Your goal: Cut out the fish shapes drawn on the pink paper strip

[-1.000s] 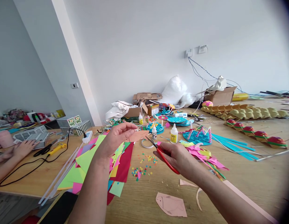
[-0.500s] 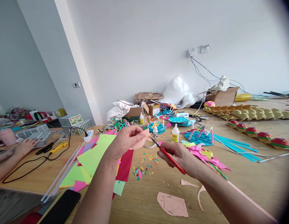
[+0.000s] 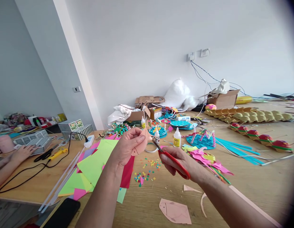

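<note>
Between its thumb and fingers, my left hand (image 3: 130, 144) pinches a pink paper fish cutout (image 3: 142, 145) with a drawn eye and line. My right hand (image 3: 178, 160) is closed round red-handled scissors (image 3: 176, 163), whose blades point toward the cutout's right edge. Whether the blades touch the paper is hard to tell. Below, another pink piece with a drawn fish (image 3: 175, 210) lies flat on the wooden table (image 3: 139, 205). Curved pink paper scraps (image 3: 191, 188) rest beside it, near my right forearm.
Coloured paper sheets (image 3: 96, 161) and a black phone (image 3: 62, 213) lie at left. Behind my hands stand glue bottles (image 3: 177, 138). Confetti dots (image 3: 143, 178) are scattered centrally. Egg-carton strips (image 3: 263, 115) lie at right. Another person's hand (image 3: 24, 153) rests on the left table.
The cutout has turned so its marked face shows more, below my left fingers. The scissors' handles have spread apart in my right hand. The view has shifted slightly.
</note>
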Tool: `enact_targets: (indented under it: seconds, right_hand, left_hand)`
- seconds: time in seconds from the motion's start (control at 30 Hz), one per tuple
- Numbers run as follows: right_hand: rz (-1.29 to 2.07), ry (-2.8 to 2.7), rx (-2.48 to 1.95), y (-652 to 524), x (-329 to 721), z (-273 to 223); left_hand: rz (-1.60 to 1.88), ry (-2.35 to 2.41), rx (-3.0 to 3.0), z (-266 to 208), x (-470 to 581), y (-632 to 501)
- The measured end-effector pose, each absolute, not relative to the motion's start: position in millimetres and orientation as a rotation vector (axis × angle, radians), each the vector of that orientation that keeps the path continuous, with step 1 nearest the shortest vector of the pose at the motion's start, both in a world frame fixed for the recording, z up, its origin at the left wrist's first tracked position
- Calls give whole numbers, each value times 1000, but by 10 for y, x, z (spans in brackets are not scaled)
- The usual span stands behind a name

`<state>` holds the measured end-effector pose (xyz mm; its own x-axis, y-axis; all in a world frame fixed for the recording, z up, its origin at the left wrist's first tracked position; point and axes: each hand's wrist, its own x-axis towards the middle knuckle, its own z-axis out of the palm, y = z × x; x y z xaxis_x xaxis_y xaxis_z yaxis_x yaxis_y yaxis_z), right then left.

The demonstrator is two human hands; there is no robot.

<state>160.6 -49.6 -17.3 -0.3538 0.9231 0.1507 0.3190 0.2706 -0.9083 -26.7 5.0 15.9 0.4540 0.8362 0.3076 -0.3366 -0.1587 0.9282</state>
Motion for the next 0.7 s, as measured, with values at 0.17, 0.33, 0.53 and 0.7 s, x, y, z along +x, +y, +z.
enact_targets:
  seconds: [0.17,0.33,0.53,0.7]
  right_hand:
    - [1087,-1799,-1047,-497,1602,-175]
    - [1092,-1779,-1006,-528,1589,-146]
    - [1095,-1758,-1020,-551,1578,-130]
    - [1098,-1740,-1042,-537,1574,-139]
  left_hand:
    - [1110,447,1284,140,-240,67]
    - [1124,488,1275,110,-193,44]
    - [1146,556,1358,77,-124,25]
    - [1141,560,1383,96,-104,-8]
